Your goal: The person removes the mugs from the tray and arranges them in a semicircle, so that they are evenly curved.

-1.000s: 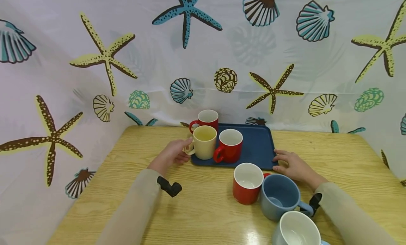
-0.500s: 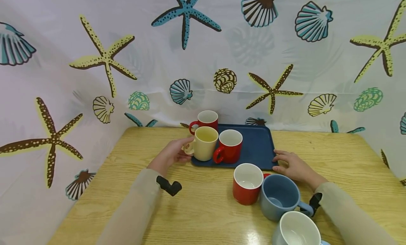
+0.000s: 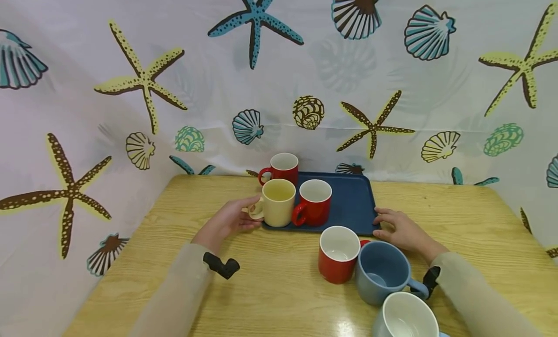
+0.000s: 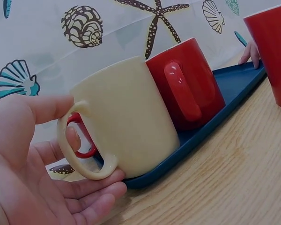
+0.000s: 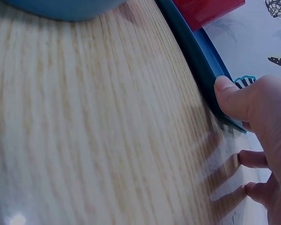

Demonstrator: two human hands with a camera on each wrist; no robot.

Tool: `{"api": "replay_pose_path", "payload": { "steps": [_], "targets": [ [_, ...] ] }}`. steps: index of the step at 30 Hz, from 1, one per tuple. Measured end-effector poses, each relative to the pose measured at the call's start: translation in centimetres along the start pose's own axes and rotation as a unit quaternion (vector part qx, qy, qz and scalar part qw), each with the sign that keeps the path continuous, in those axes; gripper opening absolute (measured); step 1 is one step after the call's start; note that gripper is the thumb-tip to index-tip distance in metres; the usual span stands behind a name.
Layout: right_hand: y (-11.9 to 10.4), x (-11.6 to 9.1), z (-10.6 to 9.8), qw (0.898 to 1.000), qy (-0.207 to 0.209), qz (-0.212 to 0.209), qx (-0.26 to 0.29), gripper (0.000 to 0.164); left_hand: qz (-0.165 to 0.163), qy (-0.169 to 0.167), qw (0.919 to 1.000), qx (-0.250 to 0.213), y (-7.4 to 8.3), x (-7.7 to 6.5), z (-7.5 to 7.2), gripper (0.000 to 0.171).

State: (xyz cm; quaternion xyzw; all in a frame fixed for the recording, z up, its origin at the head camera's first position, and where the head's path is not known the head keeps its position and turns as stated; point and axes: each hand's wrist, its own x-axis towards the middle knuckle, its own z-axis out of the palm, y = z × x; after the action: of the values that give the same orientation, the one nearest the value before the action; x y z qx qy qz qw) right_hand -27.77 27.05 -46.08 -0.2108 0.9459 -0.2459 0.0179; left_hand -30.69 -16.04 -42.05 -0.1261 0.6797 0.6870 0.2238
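My left hand (image 3: pixel 226 222) holds a cream-yellow mug (image 3: pixel 278 206) by its handle. In the left wrist view the thumb (image 4: pixel 56 107) lies on the top of the handle and other fingers reach under it. The mug stands upright at the near left corner of a dark blue tray (image 3: pixel 352 201). Beside it on the tray is a red mug (image 3: pixel 317 206), white inside, and another red mug (image 3: pixel 285 171) stands behind. My right hand (image 3: pixel 398 229) rests at the tray's near right corner, the thumb (image 5: pixel 229 96) touching its rim, other fingertips down on the table.
In front of the tray, on the wooden table (image 3: pixel 270 288), stand a third red mug (image 3: pixel 335 262), a large blue mug (image 3: pixel 380 274) and a pale mug (image 3: pixel 405 315) cut by the frame edge. A sea-print cloth (image 3: pixel 283 75) hangs behind the table.
The yellow mug and my left hand have shifted a little toward me and to the left. My right hand and the other mugs have stayed put.
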Motion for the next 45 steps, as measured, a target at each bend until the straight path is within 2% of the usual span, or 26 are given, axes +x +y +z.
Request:
{"api": "replay_pose_path", "payload": {
  "steps": [5,11,14,18,25,32,45],
  "targets": [
    [-0.1,0.0,0.1,1.0,0.007,-0.008,-0.005,0.035,0.01,-0.024,0.9992,-0.03,-0.4,-0.6,-0.6,0.044],
    [-0.3,0.0,-0.2,1.0,-0.001,-0.003,-0.005,0.035,0.013,-0.045,0.9971,-0.06,0.0,-2.3,-0.7,0.037],
    [-0.3,0.0,-0.4,1.0,-0.002,-0.001,-0.005,0.035,0.015,-0.048,0.9972,-0.056,0.2,-2.7,-0.9,0.039],
    [-0.2,0.0,-0.4,1.0,-0.002,0.004,-0.005,0.036,0.019,-0.044,0.9975,-0.053,-0.1,-2.5,-1.2,0.05],
    [-0.1,0.0,-0.3,1.0,-0.003,0.008,-0.002,0.036,0.03,-0.041,0.9974,-0.051,-1.0,-2.3,-1.5,0.048],
    [-0.1,0.0,-0.1,1.0,-0.004,0.005,-0.003,0.036,0.04,-0.04,0.9979,-0.032,-1.7,-2.7,-1.8,0.059],
    [-0.1,0.0,0.0,1.0,-0.004,0.012,0.0,0.036,0.07,-0.039,0.9964,-0.028,-2.7,-4.5,-2.1,0.039]
  ]
}}
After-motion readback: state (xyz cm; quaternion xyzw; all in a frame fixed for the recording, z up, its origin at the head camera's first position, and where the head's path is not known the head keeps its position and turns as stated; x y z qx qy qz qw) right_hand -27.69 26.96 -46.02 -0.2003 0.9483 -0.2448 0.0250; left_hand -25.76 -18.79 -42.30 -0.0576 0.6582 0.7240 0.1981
